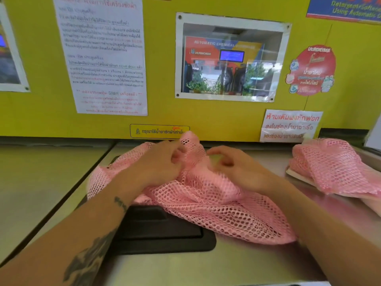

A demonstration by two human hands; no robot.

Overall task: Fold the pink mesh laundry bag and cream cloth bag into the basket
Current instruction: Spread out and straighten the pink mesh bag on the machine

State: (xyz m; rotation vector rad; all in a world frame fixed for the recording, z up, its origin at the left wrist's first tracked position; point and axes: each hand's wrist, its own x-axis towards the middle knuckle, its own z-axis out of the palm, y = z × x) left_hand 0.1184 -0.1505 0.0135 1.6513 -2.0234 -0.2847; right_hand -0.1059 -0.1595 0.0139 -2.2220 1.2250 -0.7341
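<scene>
A pink mesh laundry bag (pixel 216 211) lies crumpled on the steel top of a machine, partly over a black lid. My left hand (pixel 158 162) pinches a raised fold of the mesh near the back wall. My right hand (pixel 235 166) rests on the mesh just to the right, fingers curled into it. A second pink mesh piece (pixel 334 164) lies folded at the right on a flat cream thing (pixel 296 175), of which only an edge shows. No basket is in view.
The black recessed lid (pixel 162 230) sits in the steel top (pixel 185 267) under the mesh. A yellow wall (pixel 37 112) with posted notices and a small window stands right behind. A grey surface (pixel 41 182) lies to the left.
</scene>
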